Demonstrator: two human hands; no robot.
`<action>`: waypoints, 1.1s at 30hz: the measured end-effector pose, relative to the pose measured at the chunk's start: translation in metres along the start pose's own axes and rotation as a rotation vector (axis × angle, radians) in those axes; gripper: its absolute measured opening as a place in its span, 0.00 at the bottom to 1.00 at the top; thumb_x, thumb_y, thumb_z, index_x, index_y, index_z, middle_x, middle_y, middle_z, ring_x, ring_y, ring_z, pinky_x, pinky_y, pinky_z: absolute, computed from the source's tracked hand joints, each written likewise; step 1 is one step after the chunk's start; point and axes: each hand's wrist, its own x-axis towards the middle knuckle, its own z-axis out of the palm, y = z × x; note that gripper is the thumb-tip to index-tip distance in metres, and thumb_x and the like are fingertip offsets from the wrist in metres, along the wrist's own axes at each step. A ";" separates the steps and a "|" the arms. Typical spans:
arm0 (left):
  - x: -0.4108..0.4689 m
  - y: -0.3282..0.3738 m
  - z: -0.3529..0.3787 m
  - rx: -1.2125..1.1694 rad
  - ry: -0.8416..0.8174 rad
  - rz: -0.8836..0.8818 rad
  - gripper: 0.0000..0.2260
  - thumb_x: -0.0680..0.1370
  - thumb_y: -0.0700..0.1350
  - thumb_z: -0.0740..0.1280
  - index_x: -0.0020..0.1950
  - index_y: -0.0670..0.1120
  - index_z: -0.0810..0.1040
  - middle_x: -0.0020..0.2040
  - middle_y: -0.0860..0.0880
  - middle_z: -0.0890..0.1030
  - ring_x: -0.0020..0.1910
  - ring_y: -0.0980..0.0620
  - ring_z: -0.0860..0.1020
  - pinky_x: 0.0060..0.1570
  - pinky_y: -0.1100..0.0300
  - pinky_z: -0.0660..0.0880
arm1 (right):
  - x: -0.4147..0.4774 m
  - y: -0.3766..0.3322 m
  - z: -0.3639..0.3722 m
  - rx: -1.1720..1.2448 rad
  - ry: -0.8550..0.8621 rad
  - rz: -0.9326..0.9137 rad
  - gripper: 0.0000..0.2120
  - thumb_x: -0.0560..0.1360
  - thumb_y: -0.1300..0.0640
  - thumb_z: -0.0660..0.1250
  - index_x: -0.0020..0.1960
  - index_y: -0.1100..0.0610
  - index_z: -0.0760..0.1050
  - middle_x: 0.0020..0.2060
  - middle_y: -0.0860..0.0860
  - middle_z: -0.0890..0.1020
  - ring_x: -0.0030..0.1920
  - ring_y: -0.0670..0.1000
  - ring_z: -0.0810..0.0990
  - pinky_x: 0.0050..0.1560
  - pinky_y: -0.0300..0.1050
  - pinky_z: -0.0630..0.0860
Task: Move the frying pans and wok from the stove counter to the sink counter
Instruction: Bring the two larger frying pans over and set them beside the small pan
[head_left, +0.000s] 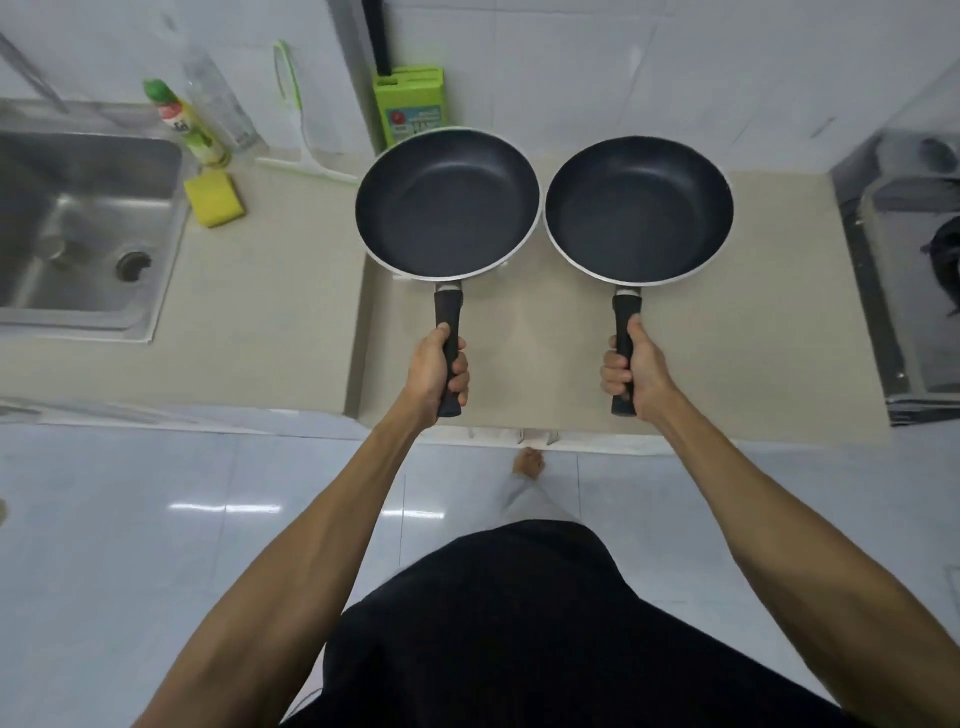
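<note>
Two dark non-stick frying pans with black handles hang side by side above the beige counter. My left hand grips the handle of the left frying pan. My right hand grips the handle of the right frying pan. Both pans are level and their rims nearly touch. They sit over the lower stove counter, just right of the step up to the sink counter. No wok is in view.
A steel sink lies at the left. Beside it stand a yellow sponge, a dish soap bottle and a clear bottle. A green knife block stands against the wall. The gas stove is at the right edge.
</note>
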 end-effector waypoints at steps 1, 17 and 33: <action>-0.011 -0.001 -0.013 -0.006 -0.011 0.022 0.15 0.84 0.52 0.52 0.43 0.46 0.69 0.24 0.52 0.65 0.17 0.54 0.61 0.17 0.64 0.64 | -0.010 0.006 0.009 -0.003 -0.015 -0.020 0.24 0.83 0.35 0.53 0.39 0.53 0.66 0.19 0.45 0.63 0.16 0.43 0.58 0.20 0.33 0.52; -0.184 -0.013 -0.362 -0.043 0.278 0.314 0.15 0.83 0.53 0.53 0.43 0.45 0.69 0.24 0.51 0.65 0.17 0.53 0.61 0.18 0.63 0.66 | -0.122 0.163 0.239 -0.272 -0.400 -0.008 0.25 0.83 0.36 0.52 0.40 0.54 0.67 0.19 0.46 0.62 0.14 0.42 0.58 0.17 0.30 0.55; -0.204 0.055 -0.671 -0.328 0.599 0.260 0.15 0.83 0.53 0.53 0.43 0.46 0.69 0.24 0.52 0.65 0.18 0.54 0.62 0.17 0.63 0.65 | -0.073 0.271 0.569 -0.667 -0.540 0.150 0.24 0.81 0.33 0.54 0.40 0.52 0.66 0.20 0.46 0.61 0.15 0.43 0.58 0.18 0.32 0.53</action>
